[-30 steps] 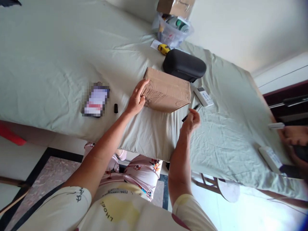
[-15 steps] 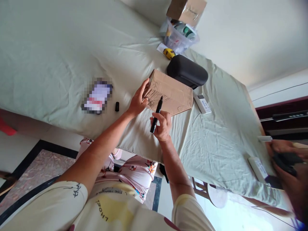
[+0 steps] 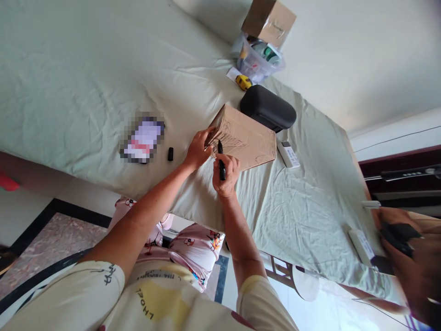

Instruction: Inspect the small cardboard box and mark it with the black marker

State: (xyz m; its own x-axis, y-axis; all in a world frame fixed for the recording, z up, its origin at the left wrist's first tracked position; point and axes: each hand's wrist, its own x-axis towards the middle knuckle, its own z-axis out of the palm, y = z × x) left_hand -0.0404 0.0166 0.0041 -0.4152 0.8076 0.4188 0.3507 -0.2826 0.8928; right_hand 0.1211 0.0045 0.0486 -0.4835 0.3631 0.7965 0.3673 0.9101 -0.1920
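A brown cardboard box with dark drawn lines lies on the cloth-covered table in front of me. My left hand grips its left end, thumb on the near side and fingers over the far edge. In my right hand is a black marker, uncapped and pinched between thumb and fingers. Its tip is at the lined left part of the box; whether it touches the cardboard I cannot tell. The loose black marker cap stands on the cloth left of my left hand.
A phone, blurred out, lies at left. Behind the box are a black case, a yellow toy car and a plastic basket beneath another carton. A small white box lies right. Another person's hands hold something dark.
My right hand has shifted left with the marker, which now stands steeper, its tip nearer my left hand. My left hand stays on the box. The view has shifted slightly.
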